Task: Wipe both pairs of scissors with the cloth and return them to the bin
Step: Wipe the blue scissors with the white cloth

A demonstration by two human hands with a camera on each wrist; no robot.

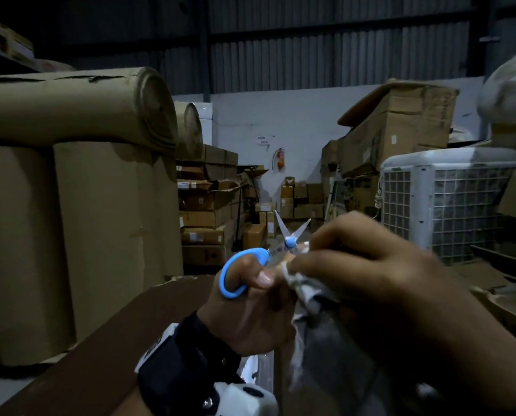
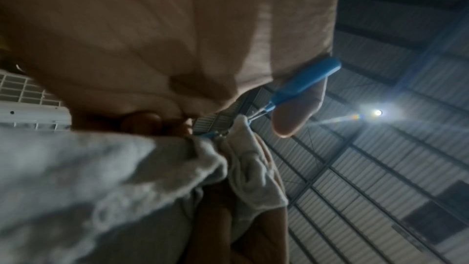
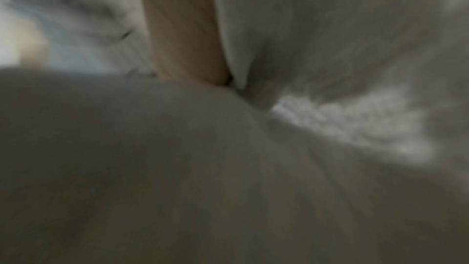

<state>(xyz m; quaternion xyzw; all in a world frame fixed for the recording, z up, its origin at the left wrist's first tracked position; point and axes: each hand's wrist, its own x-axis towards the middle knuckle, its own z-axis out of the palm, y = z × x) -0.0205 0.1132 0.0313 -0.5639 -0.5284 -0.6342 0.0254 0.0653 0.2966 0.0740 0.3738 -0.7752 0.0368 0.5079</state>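
Observation:
My left hand [image 1: 252, 295] holds a pair of blue-handled scissors [image 1: 241, 270] upright in front of me, thumb through the blue loop, blades spread apart and pointing up. My right hand [image 1: 355, 265] pinches a grey-white cloth [image 1: 307, 295] against the scissors just below the pivot. The rest of the cloth hangs down between my hands. In the left wrist view the blue handle [image 2: 302, 85] and the bunched cloth [image 2: 248, 160] sit close under my thumb. The right wrist view is filled by blurred cloth [image 3: 330, 123]. The second pair of scissors and the bin are not in sight.
A brown table top [image 1: 100, 355] lies below my hands. Large cardboard rolls [image 1: 79, 115] stand at the left, stacked cartons [image 1: 208, 211] behind. A white air cooler [image 1: 440, 202] stands at the right with more boxes [image 1: 400, 130] above it.

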